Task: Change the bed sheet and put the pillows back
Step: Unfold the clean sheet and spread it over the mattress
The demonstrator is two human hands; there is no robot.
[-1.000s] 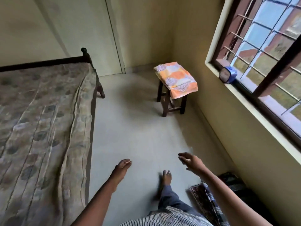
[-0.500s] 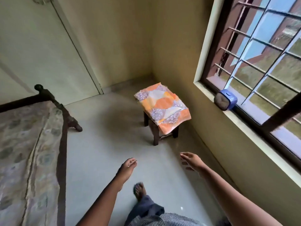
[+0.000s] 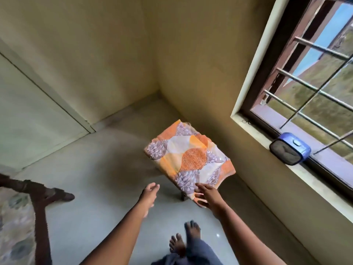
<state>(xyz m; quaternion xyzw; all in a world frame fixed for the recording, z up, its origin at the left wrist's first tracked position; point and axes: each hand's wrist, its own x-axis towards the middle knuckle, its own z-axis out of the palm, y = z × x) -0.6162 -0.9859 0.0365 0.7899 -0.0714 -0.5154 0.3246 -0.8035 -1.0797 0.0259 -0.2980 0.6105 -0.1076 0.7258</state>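
A folded orange, white and purple patterned bed sheet [image 3: 191, 159] lies on a small dark wooden stool [image 3: 182, 196] in the room's corner. My right hand [image 3: 207, 195] reaches its near hanging edge, fingers spread and touching the fabric, thumb below the edge. My left hand [image 3: 150, 194] hangs in the air left of the stool, fingers relaxed, holding nothing. The bed's bare patterned mattress [image 3: 15, 226] and dark wooden frame [image 3: 41, 211] show at the lower left. No pillows are in view.
A blue clock [image 3: 290, 149] stands on the windowsill [image 3: 305, 180] at the right, below a barred window. A closed door [image 3: 28, 111] is on the left wall. My bare feet [image 3: 183, 240] stand on the grey floor between bed and wall.
I have walked toward the stool, so the bed slid out to the left. My right hand went from mid-air to the sheet's near edge; my left hand came forward beside it.
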